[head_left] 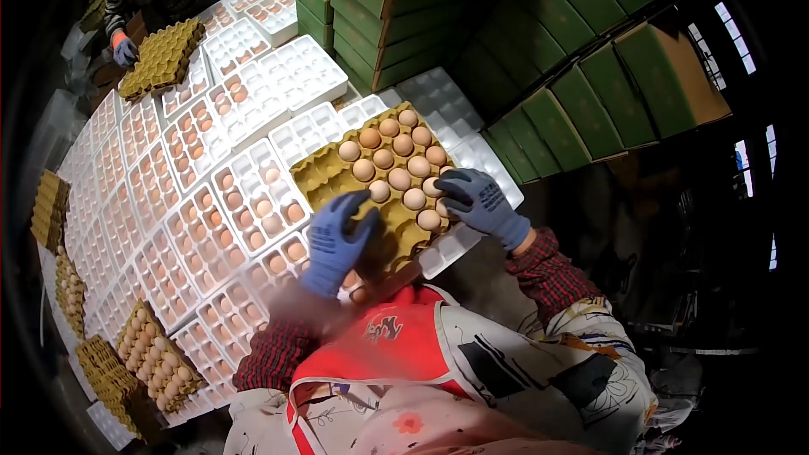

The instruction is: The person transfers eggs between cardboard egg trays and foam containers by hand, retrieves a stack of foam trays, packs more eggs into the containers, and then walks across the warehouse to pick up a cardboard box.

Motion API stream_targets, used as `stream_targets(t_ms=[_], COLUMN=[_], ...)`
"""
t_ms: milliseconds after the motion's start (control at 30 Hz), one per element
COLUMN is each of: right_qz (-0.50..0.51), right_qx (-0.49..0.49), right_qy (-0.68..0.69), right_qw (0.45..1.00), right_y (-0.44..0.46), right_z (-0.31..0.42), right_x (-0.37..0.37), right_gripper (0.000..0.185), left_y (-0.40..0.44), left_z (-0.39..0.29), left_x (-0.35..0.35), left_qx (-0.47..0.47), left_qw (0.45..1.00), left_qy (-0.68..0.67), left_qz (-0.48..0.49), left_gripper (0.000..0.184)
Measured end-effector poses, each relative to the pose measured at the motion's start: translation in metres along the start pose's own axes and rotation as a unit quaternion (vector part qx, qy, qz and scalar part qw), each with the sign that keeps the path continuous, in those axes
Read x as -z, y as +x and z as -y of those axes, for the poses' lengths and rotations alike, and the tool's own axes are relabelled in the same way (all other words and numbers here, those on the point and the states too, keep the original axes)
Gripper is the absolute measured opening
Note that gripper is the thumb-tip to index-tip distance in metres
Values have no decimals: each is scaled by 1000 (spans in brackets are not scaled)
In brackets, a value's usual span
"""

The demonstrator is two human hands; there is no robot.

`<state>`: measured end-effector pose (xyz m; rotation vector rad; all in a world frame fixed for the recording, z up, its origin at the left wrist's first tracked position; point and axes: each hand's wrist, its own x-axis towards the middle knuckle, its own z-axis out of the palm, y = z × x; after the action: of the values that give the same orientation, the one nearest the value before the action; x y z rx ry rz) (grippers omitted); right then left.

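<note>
In the head view, my left hand point(335, 240), gloved in blue-grey with dark fingertips, hangs over the near left side of a mustard-coloured egg tray point(318, 175), its thumb parted from its bent fingers and only a gap showing between them. My right hand point(487, 205) curls over the tray's right edge, fingertips against the eggs point(399, 179) there — whether they grip one, I cannot tell. The tray lies right in front of me, set askew over white foam trays point(308, 67), its near corner close to my red apron point(371, 341). Its eggs crowd the middle and right, smooth and rounded, running from pale pinkish cream to warm light brown — a few catching a soft shine. Along the left, its moulded cups and ridges show.
</note>
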<state>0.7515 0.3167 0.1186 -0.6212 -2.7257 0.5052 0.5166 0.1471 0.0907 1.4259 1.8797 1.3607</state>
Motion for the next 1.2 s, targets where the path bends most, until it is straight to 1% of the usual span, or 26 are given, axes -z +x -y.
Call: stream_targets(t_ms=[67,133,200,267,300,333,367,400,467,500,533,567,600,633,667,733,800,867,900,933,967,1000,1033,1067,1133,1200], right_qz=[78,72,55,67,48,24,-6,-50,-63,-26,18,66,107,104,121,131,116,41,51,61,102,91,80,57,84,109], right_qx=[9,39,32,42,-14,-73,-148,-232,-253,-237,-230,-137,-38,24,70,83,62,-39,-133,-224,-214,-138,-43,63,43,24], right_qy=[-52,-60,-49,-32,76,177,320,496,708,686,596,444,271,80,-46,-72,20,288,437,570,583,471,291,103,-135,-212], right_qw=[996,995,997,996,996,981,936,835,656,688,769,883,956,991,989,985,991,956,888,788,777,867,952,991,986,971], right_y=[-21,-29,-28,-28,-29,-29,-31,-35,-24,-19,-14,-1,10,15,17,19,17,10,11,10,9,14,17,21,23,25], right_z=[-35,-51,-60,-70,-70,-69,-75,-86,-76,-81,-97,-96,-89,-77,-73,-84,-94,-110,-100,-89,-97,-88,-84,-75,-28,-18], right_x=[11,2,-5,-5,0,7,11,9,24,19,5,6,5,6,5,-7,-2,-6,13,32,26,22,11,-3,-8,-21], right_gripper=[26,21,18,20,23,26,30,30,32,30,30,30,31,31,27,32,37,47,46,45,42,46,46,47,41,40], left_y=[-7,-10,-13,-11,-7,-3,-4,-2,5,14,18,18,15,14,12,11,17,18,18,16,21,30,30,32,31,31], left_z=[-29,-20,-11,-5,-5,-29,-26,-23,-24,-27,-37,-44,-49,-41,-37,-32,-38,-31,-30,-33,-42,-25,-16,-29,-38,-20], left_x=[-42,-93,-135,-128,-129,-106,-96,-91,-89,-90,-97,-112,-130,-152,-166,-182,-153,-118,-99,-79,-60,-55,-62,-66,-97,-130], left_qx=[-125,-152,-114,-97,-104,-26,-16,-4,36,-20,-36,-45,-54,-59,-56,-40,-50,0,51,103,123,19,-4,-24,-36,-24], left_qw=[978,944,885,900,917,959,988,998,992,993,989,984,967,935,936,894,911,985,990,968,932,965,990,991,917,856], left_qy=[144,254,419,391,348,231,102,-27,-118,-82,-25,84,192,305,306,414,370,95,-56,-207,-324,-232,-81,78,390,515], left_qz=[87,142,169,164,163,164,113,62,20,80,140,149,158,169,166,165,175,142,119,94,108,123,115,105,80,46], left_gripper=[37,37,35,35,34,33,33,33,31,31,32,34,35,37,37,38,42,48,50,53,49,48,45,43,27,22])
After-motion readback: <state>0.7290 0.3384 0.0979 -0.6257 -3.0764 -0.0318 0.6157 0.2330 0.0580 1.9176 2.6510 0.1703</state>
